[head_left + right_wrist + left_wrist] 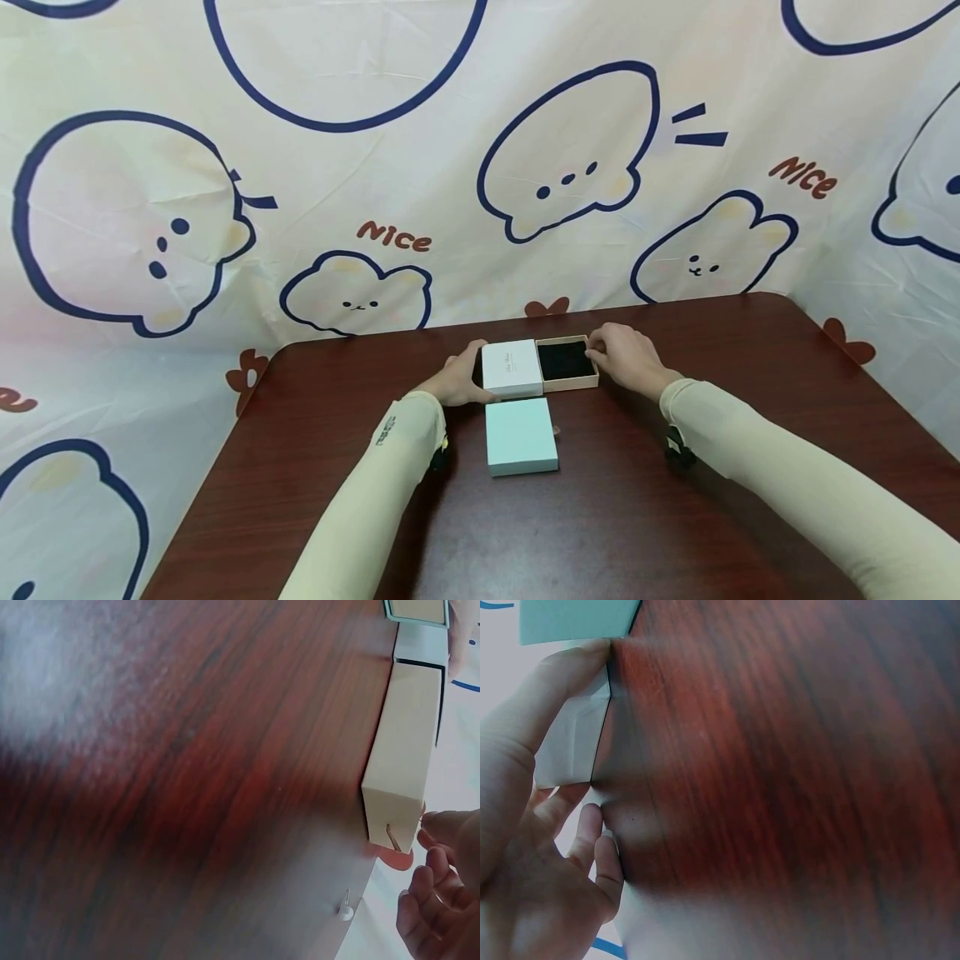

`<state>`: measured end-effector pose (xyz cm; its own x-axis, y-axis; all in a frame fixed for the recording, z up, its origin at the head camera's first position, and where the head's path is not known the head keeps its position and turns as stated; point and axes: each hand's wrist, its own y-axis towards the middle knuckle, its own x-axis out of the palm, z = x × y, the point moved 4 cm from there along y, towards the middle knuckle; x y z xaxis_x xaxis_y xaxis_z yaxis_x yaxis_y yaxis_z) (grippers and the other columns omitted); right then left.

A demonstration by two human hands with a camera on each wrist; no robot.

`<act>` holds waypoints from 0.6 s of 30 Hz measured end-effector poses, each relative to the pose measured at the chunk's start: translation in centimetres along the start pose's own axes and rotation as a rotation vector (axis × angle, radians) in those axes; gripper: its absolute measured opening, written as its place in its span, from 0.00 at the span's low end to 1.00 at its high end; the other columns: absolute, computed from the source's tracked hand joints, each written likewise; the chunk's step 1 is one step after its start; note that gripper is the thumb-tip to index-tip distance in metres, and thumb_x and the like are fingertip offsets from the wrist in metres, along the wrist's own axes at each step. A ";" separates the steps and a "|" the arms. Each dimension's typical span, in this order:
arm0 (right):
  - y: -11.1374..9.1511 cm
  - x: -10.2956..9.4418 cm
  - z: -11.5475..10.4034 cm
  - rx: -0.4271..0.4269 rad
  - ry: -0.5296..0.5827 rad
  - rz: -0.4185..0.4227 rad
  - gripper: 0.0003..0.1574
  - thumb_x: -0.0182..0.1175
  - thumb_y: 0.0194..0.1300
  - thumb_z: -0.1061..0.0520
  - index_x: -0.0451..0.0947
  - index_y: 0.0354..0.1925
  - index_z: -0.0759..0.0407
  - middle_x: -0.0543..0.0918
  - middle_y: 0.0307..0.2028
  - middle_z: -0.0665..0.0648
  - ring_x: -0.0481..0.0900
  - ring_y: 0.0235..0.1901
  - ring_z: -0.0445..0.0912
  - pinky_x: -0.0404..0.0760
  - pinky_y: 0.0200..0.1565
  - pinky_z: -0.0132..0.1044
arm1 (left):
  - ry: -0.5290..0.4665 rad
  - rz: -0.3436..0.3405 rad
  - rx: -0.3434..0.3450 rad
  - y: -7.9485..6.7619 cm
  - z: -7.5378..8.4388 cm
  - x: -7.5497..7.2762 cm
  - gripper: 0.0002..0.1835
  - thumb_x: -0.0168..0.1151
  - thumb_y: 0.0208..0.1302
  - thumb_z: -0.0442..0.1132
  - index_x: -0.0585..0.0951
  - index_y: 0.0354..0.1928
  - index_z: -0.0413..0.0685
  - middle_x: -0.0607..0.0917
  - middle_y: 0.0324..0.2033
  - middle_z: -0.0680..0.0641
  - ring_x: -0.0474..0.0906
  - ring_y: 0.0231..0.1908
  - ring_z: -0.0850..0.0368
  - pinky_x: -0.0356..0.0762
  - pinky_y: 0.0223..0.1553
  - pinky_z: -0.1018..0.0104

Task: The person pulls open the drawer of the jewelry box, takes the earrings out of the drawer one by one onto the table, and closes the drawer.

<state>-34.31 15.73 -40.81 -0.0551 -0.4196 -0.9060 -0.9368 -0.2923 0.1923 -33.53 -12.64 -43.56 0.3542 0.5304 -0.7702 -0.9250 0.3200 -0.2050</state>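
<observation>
My left hand grips the white box sleeve by its left end, thumb along the near side, other fingers at the far side. Out of the sleeve's right end projects a beige drawer with a black lining pad. The fingers of my right hand pinch the drawer's right rim, fingertips over the pad's edge. In the right wrist view, a short ribbon pull hangs on the drawer's end face, and the thumb lies at the rim above it.
A mint-green box with a small brown tab lies just in front of the white one. In the right wrist view, a small white stud with a thin pin lies near the edge of the dark wooden table. A printed cloth hangs behind.
</observation>
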 end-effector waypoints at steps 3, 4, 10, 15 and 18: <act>-0.1 0.0 0.0 0.007 0.018 -0.001 0.08 0.65 0.69 0.56 0.86 0.42 0.59 0.85 0.40 0.57 0.80 0.35 0.47 0.80 0.37 0.44 | -0.004 0.000 0.004 -0.1 0.0 0.0 0.55 0.76 0.58 0.44 0.49 0.79 0.53 0.69 0.67 0.39 0.60 0.68 0.41 0.65 0.66 0.43; -0.1 0.0 0.0 0.010 0.024 0.000 0.08 0.65 0.69 0.56 0.86 0.42 0.59 0.85 0.39 0.57 0.80 0.35 0.47 0.80 0.37 0.44 | -0.003 -0.001 0.004 -0.1 0.0 0.0 0.55 0.76 0.58 0.45 0.49 0.79 0.53 0.70 0.67 0.39 0.61 0.68 0.41 0.65 0.66 0.43; -0.1 -0.1 -0.1 0.021 0.043 0.001 0.07 0.65 0.69 0.57 0.86 0.42 0.59 0.85 0.38 0.57 0.79 0.34 0.47 0.79 0.35 0.41 | -0.009 -0.001 0.007 -0.2 0.1 -0.1 0.55 0.76 0.58 0.44 0.49 0.79 0.52 0.69 0.67 0.38 0.61 0.67 0.40 0.65 0.66 0.43; -0.2 -0.1 0.1 0.035 0.058 0.000 0.07 0.65 0.69 0.56 0.86 0.41 0.58 0.85 0.37 0.57 0.78 0.33 0.47 0.78 0.34 0.41 | -0.011 -0.001 0.016 -0.3 0.1 -0.2 0.54 0.75 0.59 0.44 0.49 0.79 0.52 0.69 0.67 0.38 0.62 0.67 0.40 0.64 0.66 0.43; -0.2 -0.1 0.2 0.046 0.065 -0.001 0.07 0.65 0.69 0.56 0.86 0.41 0.58 0.85 0.37 0.56 0.78 0.33 0.47 0.77 0.34 0.40 | -0.013 -0.004 0.009 -0.3 0.1 -0.2 0.55 0.75 0.59 0.44 0.49 0.80 0.52 0.68 0.68 0.38 0.61 0.68 0.40 0.64 0.67 0.43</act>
<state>-34.19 16.02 -40.85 -0.0332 -0.4747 -0.8795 -0.9518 -0.2535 0.1727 -33.27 -12.78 -43.31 0.3598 0.5391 -0.7615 -0.9222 0.3292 -0.2027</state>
